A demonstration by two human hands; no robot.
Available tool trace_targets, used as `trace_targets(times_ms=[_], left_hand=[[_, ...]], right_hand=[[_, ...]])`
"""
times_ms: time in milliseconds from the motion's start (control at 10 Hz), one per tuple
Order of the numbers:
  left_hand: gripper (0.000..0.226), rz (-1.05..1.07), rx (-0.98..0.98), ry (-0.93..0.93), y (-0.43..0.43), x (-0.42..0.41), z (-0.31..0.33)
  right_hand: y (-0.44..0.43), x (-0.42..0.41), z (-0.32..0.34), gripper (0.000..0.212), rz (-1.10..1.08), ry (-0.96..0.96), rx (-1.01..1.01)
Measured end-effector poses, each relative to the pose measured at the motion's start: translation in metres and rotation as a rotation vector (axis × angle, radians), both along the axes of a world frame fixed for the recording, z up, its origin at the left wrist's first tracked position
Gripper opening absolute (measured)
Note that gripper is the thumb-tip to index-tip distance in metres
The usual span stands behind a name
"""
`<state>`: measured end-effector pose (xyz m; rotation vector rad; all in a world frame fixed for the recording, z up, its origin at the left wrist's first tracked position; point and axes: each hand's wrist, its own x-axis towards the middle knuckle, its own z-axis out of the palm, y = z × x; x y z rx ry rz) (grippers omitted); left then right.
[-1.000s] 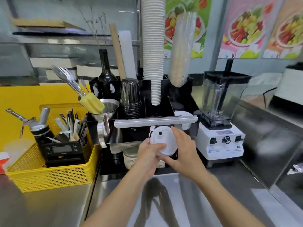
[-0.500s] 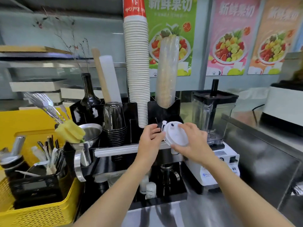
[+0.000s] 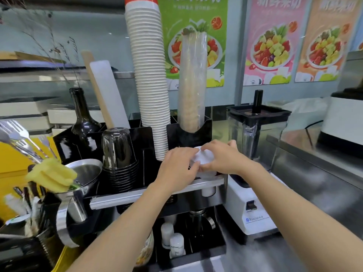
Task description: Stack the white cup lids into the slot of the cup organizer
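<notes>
Lids: I see the white cup lids, smooth matte plastic with rounded edges, pinched between both hands at the right front slot of the cup organizer; how many there are I cannot tell.
Left hand: my left hand curls over the lids' left side, fingers closed onto them.
Right hand: my right hand clasps the lids from the right and top, fingertips pressed on the white surface.
Organizer: glossy black panels, a brushed metal rail along the front.
Behind the lids: a clear-sleeved column of cups stands upright in the slot just behind.
Left of that: a tall ribbed stack of white paper cups, then upturned dark translucent cups.
Right: a blender with clear square jar on a white base.
</notes>
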<state>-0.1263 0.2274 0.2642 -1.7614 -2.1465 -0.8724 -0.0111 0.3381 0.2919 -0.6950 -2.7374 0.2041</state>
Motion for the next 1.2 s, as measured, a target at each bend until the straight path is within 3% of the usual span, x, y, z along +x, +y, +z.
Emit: trace_targets(times_ms=[300,500,600,700,800,900,1100,1200], left_hand=[[0.032,0.040,-0.109,0.278,0.006,-0.003,-0.018],[0.062,0.059,-0.157,0.360,0.006,-0.002,-0.021],[0.064,0.058,-0.182,0.342,0.006,-0.002,-0.019],[0.051,0.072,-0.203,0.324,0.007,-0.003,-0.019],[0.033,0.061,-0.235,0.313,0.008,-0.002,-0.019],[0.032,0.042,-0.244,0.310,0.007,-0.001,-0.018],[0.037,0.031,-0.246,0.264,0.004,-0.002,-0.015],[0.035,0.016,-0.058,0.158,-0.003,-0.001,-0.012]], right_hand=[[0.003,-0.018,-0.003,0.036,-0.014,-0.338,0.009],[0.011,-0.023,0.001,0.034,-0.026,-0.459,-0.082],[0.012,-0.020,0.003,0.032,-0.010,-0.480,-0.122],[0.009,-0.016,0.007,0.035,0.010,-0.524,-0.137],[0.004,-0.013,0.012,0.043,0.024,-0.534,-0.204],[0.000,-0.013,0.012,0.044,0.029,-0.512,-0.230],[0.001,-0.011,-0.002,0.050,-0.010,-0.458,-0.059],[0.003,-0.003,-0.003,0.057,-0.033,-0.328,-0.004]])
